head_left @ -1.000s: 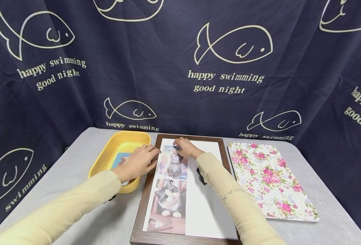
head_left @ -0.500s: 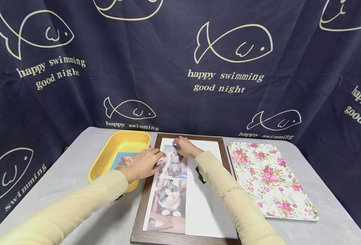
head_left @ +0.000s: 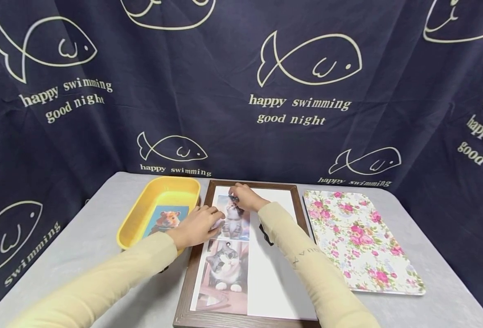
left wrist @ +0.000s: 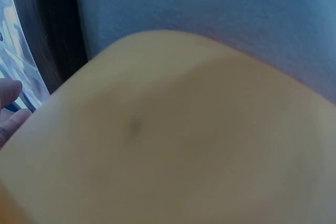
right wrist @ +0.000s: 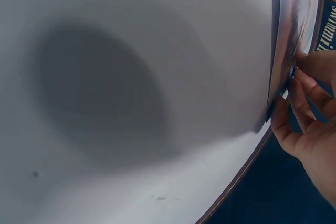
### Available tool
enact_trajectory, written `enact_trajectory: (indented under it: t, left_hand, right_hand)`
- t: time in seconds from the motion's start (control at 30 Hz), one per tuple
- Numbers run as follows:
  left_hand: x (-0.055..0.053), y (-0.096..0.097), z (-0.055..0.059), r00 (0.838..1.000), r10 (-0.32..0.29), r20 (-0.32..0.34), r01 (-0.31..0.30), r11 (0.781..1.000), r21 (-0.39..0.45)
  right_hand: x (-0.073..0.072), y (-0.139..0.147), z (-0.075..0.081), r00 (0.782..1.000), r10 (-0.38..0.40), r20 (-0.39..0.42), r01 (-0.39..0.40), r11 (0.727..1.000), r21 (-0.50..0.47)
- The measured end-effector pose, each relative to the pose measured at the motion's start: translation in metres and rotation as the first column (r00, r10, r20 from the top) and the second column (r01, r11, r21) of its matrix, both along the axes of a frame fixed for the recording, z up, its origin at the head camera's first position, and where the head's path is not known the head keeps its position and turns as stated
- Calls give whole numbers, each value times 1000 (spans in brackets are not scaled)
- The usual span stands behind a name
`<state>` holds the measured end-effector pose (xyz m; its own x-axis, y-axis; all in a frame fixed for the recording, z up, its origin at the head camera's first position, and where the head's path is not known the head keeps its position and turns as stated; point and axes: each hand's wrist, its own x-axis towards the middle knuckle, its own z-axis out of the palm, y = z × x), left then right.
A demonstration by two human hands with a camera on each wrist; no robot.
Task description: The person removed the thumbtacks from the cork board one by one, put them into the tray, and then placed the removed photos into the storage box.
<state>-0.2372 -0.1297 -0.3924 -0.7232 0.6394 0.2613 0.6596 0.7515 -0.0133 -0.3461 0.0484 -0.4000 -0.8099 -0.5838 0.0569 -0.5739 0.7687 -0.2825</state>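
Observation:
My right hand pinches the top edge of an upright-cat picture, which lies on a white board in a brown wooden frame. In the right wrist view the thumb and fingers meet at that picture's end; a small dark bit between them is too unclear to name. My left hand reaches over the frame's left side, loosely bent fingers at the picture's left edge. Below lies a second cat picture with a small round silvery piece at its top. Only left fingertips show in the left wrist view.
A yellow tray stands left of the frame, under my left forearm, with a hamster picture inside. A flower-patterned board lies to the right. Navy fish-print cloth hangs behind the grey table.
My left hand has moved right from above the yellow tray to the upper cat picture's left edge, uncovering more of the hamster picture. The right hand stays at the picture's top.

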Motion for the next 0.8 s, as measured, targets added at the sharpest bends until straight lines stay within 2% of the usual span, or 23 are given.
enact_trajectory:
  t: [0.2, 0.6, 0.8]
  left_hand:
    - [0, 1, -3, 1000, 4, 22, -4, 1000, 8]
    - [-1, 0, -6, 1000, 2, -10, -2, 1000, 3]
    - [-3, 2, -6, 1000, 8, 16, -8, 1000, -8]
  right_hand:
    - [0, 1, 1, 999, 29, -24, -29, 999, 18]
    - [-5, -2, -3, 994, 69, -86, -68, 998, 18]
    - [-6, -1, -1, 989, 90, -115, -88, 996, 25]
